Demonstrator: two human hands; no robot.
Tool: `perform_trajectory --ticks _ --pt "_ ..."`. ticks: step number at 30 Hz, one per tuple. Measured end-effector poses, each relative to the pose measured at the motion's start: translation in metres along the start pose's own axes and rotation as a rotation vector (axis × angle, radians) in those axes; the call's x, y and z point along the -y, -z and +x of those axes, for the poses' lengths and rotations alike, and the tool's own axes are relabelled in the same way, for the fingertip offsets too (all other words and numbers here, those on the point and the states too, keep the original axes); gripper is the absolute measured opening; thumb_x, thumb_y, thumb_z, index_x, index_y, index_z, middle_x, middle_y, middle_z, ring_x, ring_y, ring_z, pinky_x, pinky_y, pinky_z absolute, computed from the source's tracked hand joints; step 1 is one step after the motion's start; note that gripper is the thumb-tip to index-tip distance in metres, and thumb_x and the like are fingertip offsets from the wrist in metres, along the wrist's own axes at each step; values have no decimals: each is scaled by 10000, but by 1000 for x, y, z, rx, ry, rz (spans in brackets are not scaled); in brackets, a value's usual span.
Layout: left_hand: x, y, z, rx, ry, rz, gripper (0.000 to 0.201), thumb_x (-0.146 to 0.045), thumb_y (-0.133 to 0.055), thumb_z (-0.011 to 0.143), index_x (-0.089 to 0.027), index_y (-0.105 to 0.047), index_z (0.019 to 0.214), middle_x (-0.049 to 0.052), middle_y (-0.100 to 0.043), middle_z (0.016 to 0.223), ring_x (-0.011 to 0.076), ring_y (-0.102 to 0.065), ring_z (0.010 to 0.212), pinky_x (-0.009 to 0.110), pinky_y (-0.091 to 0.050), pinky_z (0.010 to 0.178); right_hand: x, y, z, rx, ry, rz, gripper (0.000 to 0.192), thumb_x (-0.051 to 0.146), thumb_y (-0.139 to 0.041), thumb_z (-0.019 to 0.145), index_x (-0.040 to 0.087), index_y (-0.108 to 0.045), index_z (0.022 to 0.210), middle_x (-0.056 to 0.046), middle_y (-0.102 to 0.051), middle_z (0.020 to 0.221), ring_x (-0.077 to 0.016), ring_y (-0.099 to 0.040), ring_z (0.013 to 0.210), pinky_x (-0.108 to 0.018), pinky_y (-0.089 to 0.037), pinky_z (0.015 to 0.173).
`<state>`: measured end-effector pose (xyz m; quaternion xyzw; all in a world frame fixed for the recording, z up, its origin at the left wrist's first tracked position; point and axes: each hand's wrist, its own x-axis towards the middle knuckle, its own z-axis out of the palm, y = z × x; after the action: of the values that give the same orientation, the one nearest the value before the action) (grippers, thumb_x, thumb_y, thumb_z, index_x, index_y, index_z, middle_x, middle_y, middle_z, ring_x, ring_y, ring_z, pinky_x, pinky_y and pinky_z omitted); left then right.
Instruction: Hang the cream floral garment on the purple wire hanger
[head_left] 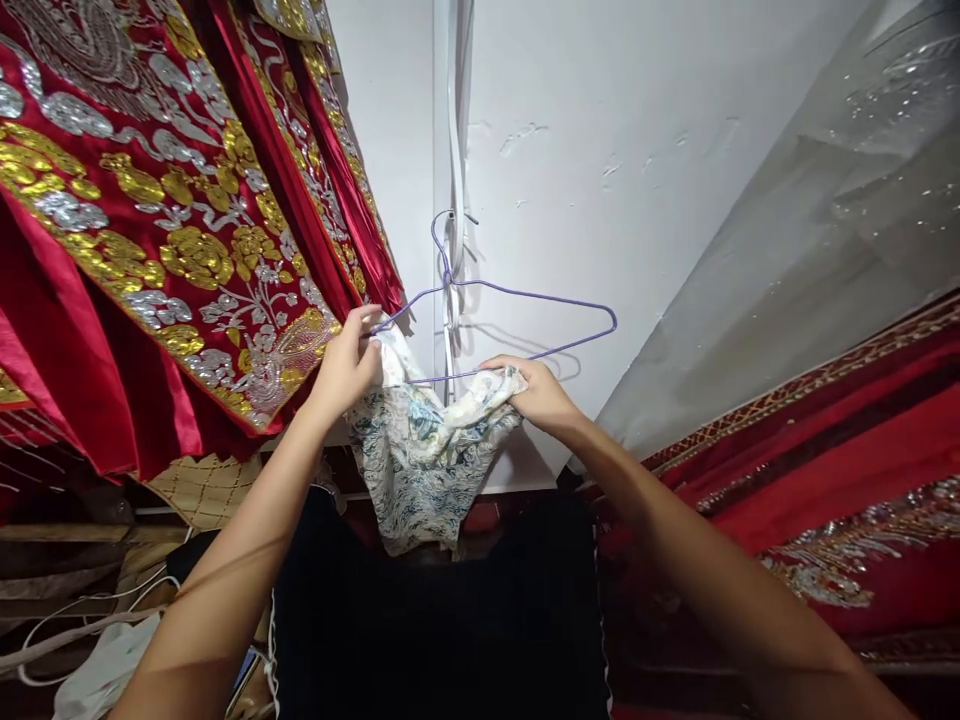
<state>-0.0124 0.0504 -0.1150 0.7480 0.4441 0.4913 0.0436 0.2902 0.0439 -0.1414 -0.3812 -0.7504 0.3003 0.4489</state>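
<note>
A purple wire hanger hangs by its hook from a metal hook on the wall. On its left arm sits one shoulder of a white garment with a blue-green floral print. My left hand grips the fabric at that shoulder, thumb and fingers closed around the hanger's left end. The other shoulder of the garment is off the hanger's right arm, bunched in my right hand just below the hanger's lower bar. The right fingers are partly hidden behind the cloth. The garment's body drapes down between my forearms.
Red garments with gold and silver sequin embroidery hang close on the left. To the right, a clear plastic cover lies over more red embroidered clothing. White cables run down the white wall. A white cord and cloth are at lower left.
</note>
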Motion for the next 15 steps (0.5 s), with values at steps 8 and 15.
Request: perform_trajectory --ticks 8,15 --pt "8 11 18 -11 -107 118 276 -214 -514 923 -197 -700 1127 107 -649 1092 254 -600 1047 380 -455 966 -9 76 8 -523 -49 -83 571 189 -750 668 116 -704 1233 -110 -767 865 -230 -695 695 -313 -519 583" --pt "5 21 23 -151 80 43 286 -390 -577 928 -180 -685 1090 61 -665 921 205 -592 847 310 -465 807 27 132 3 -18 -266 36 376 487 -878 622 159 -767 767 -90 -727 708 -216 -680 594 -314 -507 516"
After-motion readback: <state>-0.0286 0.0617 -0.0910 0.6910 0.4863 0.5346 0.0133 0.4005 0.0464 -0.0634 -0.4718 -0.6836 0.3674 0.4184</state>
